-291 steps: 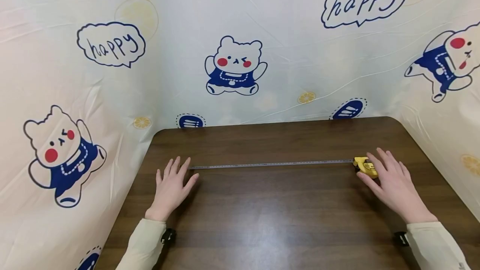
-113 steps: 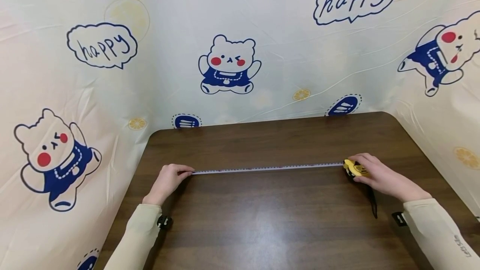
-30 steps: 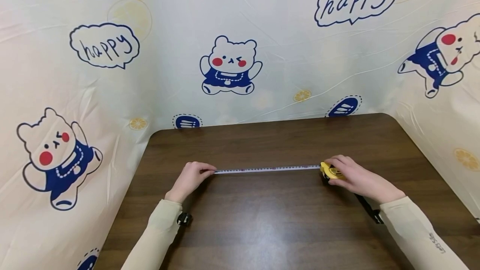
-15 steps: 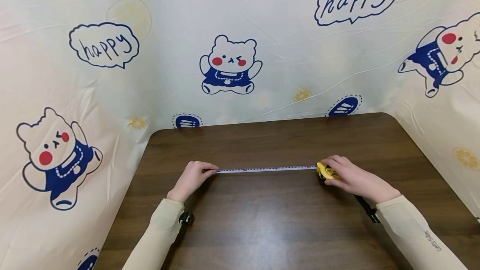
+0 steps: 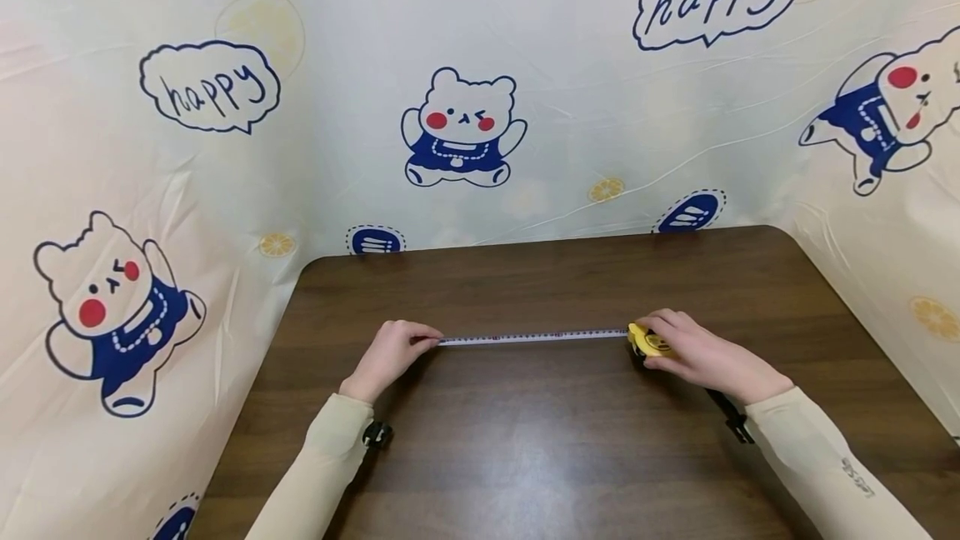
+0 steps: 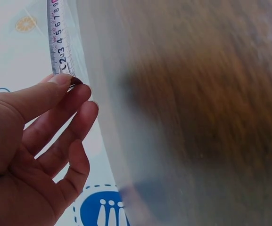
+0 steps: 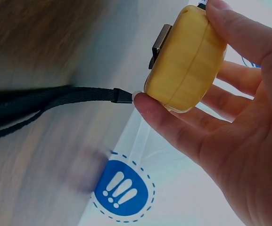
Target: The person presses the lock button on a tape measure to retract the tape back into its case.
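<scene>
A yellow tape measure (image 5: 649,342) is held by my right hand (image 5: 703,357), thumb on one side and fingers on the other. Its white blade (image 5: 532,337) stretches almost level across to my left hand (image 5: 390,357), which pinches the blade's end between thumb and forefinger. In the left wrist view, the blade's low numbers (image 6: 60,42) stand just past the pinching thumb (image 6: 41,96); the other fingers are loosely bent. The right wrist view shows the case (image 7: 187,59) from its side, with a metal clip (image 7: 160,46) and a black wrist strap (image 7: 79,94) hanging from it.
Below the blade lies a dark brown wooden table (image 5: 510,432) with rounded far corners. A pale curtain (image 5: 570,107) printed with bears and "happy" bubbles surrounds it at the back and sides. A black band (image 5: 377,435) sits at the left wrist.
Both hands, flat and spread near the tape earlier, came to grip its end and case. They have since drawn toward each other, and the exposed blade has grown shorter.
</scene>
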Demonstrator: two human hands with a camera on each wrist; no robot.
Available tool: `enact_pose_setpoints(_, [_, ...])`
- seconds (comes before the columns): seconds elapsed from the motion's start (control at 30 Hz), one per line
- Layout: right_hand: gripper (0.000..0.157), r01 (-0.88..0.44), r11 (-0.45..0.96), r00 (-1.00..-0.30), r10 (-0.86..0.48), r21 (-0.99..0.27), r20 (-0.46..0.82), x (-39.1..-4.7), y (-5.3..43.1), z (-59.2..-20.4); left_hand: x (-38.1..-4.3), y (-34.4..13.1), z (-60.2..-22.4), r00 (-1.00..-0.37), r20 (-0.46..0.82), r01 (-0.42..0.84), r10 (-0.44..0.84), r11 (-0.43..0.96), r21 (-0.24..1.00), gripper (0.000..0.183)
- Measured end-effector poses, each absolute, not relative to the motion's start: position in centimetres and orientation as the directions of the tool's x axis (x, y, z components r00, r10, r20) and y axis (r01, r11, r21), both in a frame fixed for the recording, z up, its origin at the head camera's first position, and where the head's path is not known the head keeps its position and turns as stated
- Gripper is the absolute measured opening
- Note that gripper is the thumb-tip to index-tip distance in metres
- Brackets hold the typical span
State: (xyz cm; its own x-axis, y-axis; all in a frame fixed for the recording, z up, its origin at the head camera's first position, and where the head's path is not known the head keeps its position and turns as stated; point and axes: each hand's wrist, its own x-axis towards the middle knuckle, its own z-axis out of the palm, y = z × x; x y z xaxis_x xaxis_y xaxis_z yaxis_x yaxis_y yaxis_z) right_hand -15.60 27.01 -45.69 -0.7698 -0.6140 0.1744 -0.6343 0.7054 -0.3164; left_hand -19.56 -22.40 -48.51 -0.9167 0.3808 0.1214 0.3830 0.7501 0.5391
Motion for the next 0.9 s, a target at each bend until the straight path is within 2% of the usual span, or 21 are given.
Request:
enact_pose_setpoints(0.23, [0.051,-0.616,0.716,-0.781,-0.610,-0.328,0.136,-15.9,26.7,-45.8,-19.6,-21.8,-48.5,-0.917,0.105,0.375,0.384,0.744,0.553,0.013])
enact_pose_setpoints(0.53, [0.052,-0.660,0.688,-0.750,-0.628,-0.302,0.207,-16.0,26.2,-46.1,-19.7,-21.3,-48.6,-0.911,0.122,0.392,0.393,0.741,0.545,0.012])
enact_pose_setpoints(0.9, [0.051,-0.667,0.683,-0.744,-0.631,-0.296,0.221,-16.0,25.7,-46.1,-19.9,-20.4,-48.7,-0.902,0.144,0.417,0.408,0.728,0.544,0.011])
